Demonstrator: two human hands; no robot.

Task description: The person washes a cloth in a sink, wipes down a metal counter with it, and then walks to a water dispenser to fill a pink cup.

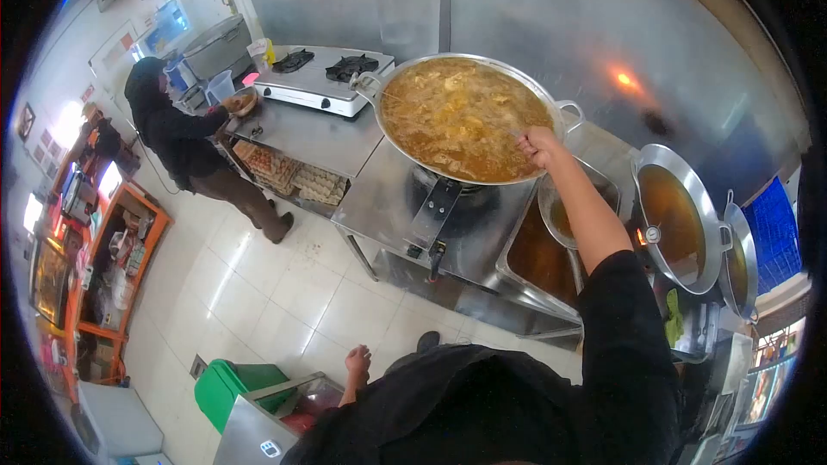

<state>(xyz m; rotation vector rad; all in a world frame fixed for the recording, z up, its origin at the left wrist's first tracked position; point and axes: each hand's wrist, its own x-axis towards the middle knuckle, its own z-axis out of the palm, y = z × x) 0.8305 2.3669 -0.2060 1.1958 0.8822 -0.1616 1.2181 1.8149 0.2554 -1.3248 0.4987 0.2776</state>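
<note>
Wok (pixel 558 114), wide and two-handled, sits above a burner (pixel 472 205) by the steel tabletop (pixel 375 194), full of bubbling golden-brown oil with pale pieces (pixel 461 103) frying across its surface. The right hand (pixel 538 148) of the person in front of me reaches over the wok's near right edge, fingers curled together; from here I cannot tell whether they grasp anything. The left hand (pixel 357 360) hangs low at the person's side, loosely clenched, near a green bin (pixel 237 383) on the tiled floor (pixel 276 293).

Beneath the outstretched right forearm, a skimmer (pixel 564 224) lies in a rectangular steel tray (pixel 538 294) that has brown liquid in it. Farther right, a second wok (pixel 704 271) holds dark amber oil, with a round dial (pixel 652 234) at its near left edge; another pan (pixel 748 250) overlaps behind it, next to a blue crate (pixel 773 224). A green cloth (pixel 674 319) lies just below that second wok.

Left of the frying, a white two-burner stove (pixel 336 105) stands against the steel wall (pixel 388 9), with egg trays (pixel 319 182) on the shelf underneath. Beyond, a co-worker (pixel 185 133) in dark clothes holds a bowl (pixel 243 103) at the tabletop's far end. An orange shelf unit (pixel 142 241) stands at far left.
</note>
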